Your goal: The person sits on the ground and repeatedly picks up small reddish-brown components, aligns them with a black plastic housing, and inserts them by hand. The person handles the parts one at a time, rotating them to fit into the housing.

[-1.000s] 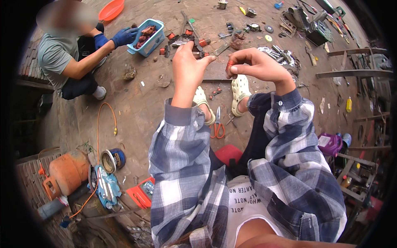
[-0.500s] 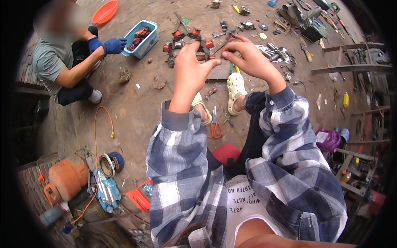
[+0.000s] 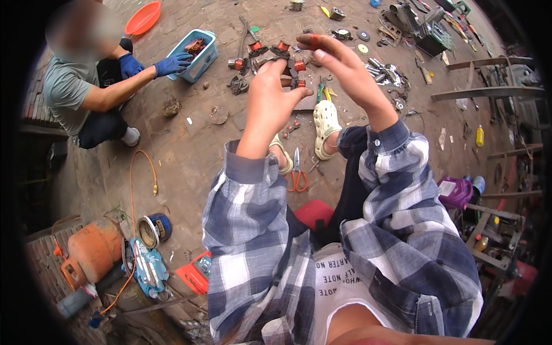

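My left hand (image 3: pixel 268 106) is closed around the near side of a dark metal motor stator with red coils (image 3: pixel 282 48), its thumb and fingers on either side of it. The far rim is partly hidden by my fingers. My right hand (image 3: pixel 348 66) hovers to the right of the stator, its thumb and fingers apart and nothing plainly held. A red patch shows on one finger; what it is I cannot make out. Between the stator and my right shoe lie green-and-yellow-handled pliers (image 3: pixel 325 92). Orange-handled scissors (image 3: pixel 297 180) lie between my feet.
A person in blue gloves (image 3: pixel 172 65) squats at left, reaching to a blue bin (image 3: pixel 204 64) of reddish scraps. An orange basin (image 3: pixel 142 18) stands behind. Metal parts (image 3: pixel 384 73) are scattered at right. An orange gas cylinder (image 3: pixel 95 250) and a cable lie at lower left.
My right hand has lifted away from the stator and its fingers have opened out. The stator has shifted slightly right with my left hand. The other person's gloved hand has moved over the bin.
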Tool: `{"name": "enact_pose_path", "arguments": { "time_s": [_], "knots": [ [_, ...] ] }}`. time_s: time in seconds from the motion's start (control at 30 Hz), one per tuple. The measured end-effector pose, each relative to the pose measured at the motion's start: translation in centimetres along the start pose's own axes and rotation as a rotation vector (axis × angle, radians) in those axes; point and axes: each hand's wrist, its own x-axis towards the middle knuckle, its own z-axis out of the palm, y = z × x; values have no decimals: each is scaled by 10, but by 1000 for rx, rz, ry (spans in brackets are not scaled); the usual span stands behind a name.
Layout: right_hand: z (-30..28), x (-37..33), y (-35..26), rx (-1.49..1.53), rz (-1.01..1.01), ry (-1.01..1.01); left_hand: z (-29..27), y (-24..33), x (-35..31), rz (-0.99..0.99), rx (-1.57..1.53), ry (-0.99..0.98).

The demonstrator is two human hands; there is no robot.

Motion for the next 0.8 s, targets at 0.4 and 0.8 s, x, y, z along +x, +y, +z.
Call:
{"name": "enact_pose_path", "arguments": {
  "time_s": [0.4, 0.8],
  "knots": [
    [10, -4, -10, -634, -88, -98, 0, -2, -2, -31, 197, 122],
    [-2, 0, 0, 637, 263, 71, 8, -5, 1, -5, 23, 14]
  ]
}}
